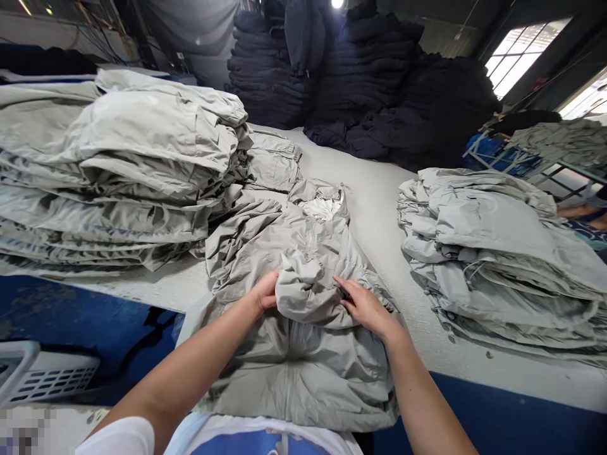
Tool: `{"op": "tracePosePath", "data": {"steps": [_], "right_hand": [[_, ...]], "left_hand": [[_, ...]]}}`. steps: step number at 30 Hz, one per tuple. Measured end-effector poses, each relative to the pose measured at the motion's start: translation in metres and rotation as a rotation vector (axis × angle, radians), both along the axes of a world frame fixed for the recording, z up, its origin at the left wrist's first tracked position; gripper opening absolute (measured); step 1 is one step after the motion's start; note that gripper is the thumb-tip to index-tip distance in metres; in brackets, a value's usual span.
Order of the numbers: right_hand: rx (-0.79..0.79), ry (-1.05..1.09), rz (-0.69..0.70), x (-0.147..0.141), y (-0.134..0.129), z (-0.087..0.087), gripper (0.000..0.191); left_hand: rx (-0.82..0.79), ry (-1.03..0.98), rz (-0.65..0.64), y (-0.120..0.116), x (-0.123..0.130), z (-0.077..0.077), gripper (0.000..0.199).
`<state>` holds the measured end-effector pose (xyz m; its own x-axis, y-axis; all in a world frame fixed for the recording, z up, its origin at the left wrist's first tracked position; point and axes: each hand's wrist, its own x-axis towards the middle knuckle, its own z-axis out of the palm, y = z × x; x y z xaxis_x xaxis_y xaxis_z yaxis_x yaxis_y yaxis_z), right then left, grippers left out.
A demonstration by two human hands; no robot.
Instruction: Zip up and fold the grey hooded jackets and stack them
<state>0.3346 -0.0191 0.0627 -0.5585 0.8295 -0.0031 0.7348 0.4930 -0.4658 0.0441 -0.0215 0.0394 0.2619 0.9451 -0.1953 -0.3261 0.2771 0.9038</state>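
Grey jacket (327, 385) lies centre to lower centre of frame, hem toward me, probably for even two-handed reach. My left hand (266, 292) is pinched on the bunched fabric (300, 296) mid-frame, likely to steady it; my right hand (364, 306) rests on cloth, fingers apart (undersides hidden). Garment stacks left (152, 139) and right (512, 234) presumably sit aside for elbow room.

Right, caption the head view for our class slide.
Left hand and right hand on a crumpled grey jacket between folded garment stacks.
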Motion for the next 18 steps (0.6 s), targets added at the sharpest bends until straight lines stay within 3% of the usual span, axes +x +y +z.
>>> {"op": "tracePosePath", "data": {"steps": [5, 11, 13, 16, 18], "right_hand": [[0.015, 0.005, 0.017, -0.002, -0.007, 0.007, 0.042], [-0.029, 0.169, 0.02, 0.001, -0.013, 0.026, 0.039], [-0.024, 0.225, 0.006, 0.004, -0.012, 0.027, 0.041], [0.02, 0.296, -0.036, 0.01, -0.008, 0.022, 0.039], [0.049, 0.335, -0.082, 0.015, -0.006, 0.018, 0.039]], "left_hand": [[0.012, 0.015, -0.081, -0.011, -0.007, 0.004, 0.081], [0.166, -0.036, -0.199, -0.004, -0.015, 0.018, 0.113], [0.216, -0.023, -0.234, -0.001, -0.018, 0.02, 0.098], [0.264, -0.018, -0.3, -0.003, -0.026, 0.022, 0.05], [0.292, 0.054, -0.385, -0.007, -0.031, 0.025, 0.035]]}}
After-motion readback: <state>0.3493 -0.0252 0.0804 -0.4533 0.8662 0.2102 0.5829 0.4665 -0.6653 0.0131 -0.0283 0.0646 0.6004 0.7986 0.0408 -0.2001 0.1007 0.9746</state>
